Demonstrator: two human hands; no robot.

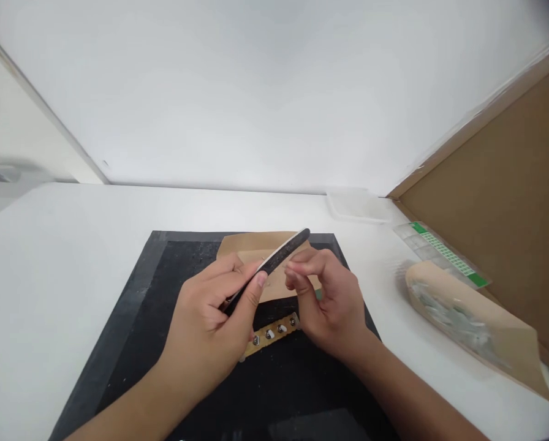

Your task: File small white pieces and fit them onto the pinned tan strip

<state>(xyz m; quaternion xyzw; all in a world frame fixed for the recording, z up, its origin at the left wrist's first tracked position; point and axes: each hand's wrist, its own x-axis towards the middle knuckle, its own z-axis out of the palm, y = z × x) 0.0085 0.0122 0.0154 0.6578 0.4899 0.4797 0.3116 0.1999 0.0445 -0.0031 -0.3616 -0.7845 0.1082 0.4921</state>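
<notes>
My left hand [214, 306] is closed around a dark nail file [286, 252] with a pale edge, which slants up to the right. The thumb lies along the file's lower part. To the right of the file, my right hand [332, 297] has its thumb and fingertips pinched together. Whatever sits between those fingertips is too small to make out. Below and between the hands lies a gold-coloured strip [274, 334] with several round holders carrying small whitish pieces. My left hand hides part of it. A brown paper sheet [242, 244] lies behind the hands.
A black mat [132, 318] covers the middle of the white table [35, 275]. At the right stand a brown paper pouch [504, 324] with clear plastic contents and a clear, green-marked packet [449, 254]. A translucent tray [357, 205] sits near the back wall, beside a cardboard panel [499, 165].
</notes>
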